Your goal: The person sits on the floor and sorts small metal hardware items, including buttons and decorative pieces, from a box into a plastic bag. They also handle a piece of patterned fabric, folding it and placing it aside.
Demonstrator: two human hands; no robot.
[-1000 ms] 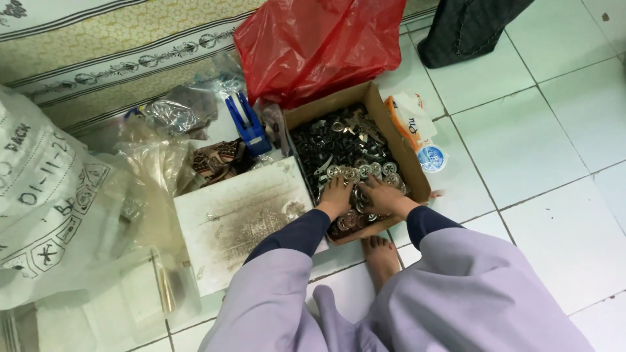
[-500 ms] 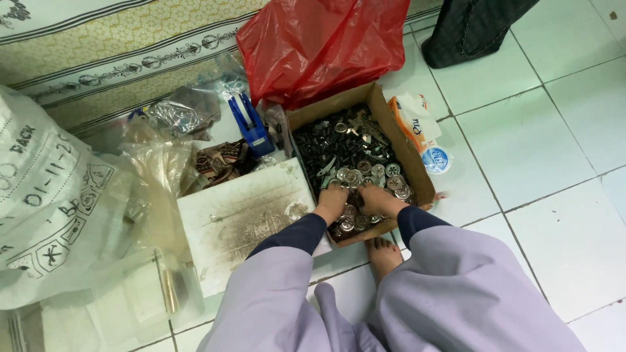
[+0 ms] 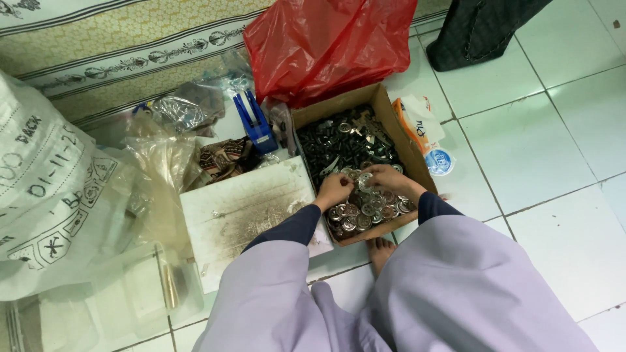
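Hands in cardboard box point(image 3: 409, 153) – left hand point(image 3: 333, 190), right hand point(image 3: 385, 178) – grip on metal discs point(image 3: 365, 212) unclear.

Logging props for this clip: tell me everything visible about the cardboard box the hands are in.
The cardboard box is brown, open-topped and shallow, lying flat on the white tiled floor. Its far half holds dark small parts, its near half shiny round metal discs. The left hand and right hand rest on the discs. A red plastic bag lies behind it.

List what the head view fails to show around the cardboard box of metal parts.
- Left hand and right hand: fingers curled, grip unreadable.
- Brown cardboard box: its small dark and silver parts too small to identify.
- Red plastic bag: contents hidden, top cut off.
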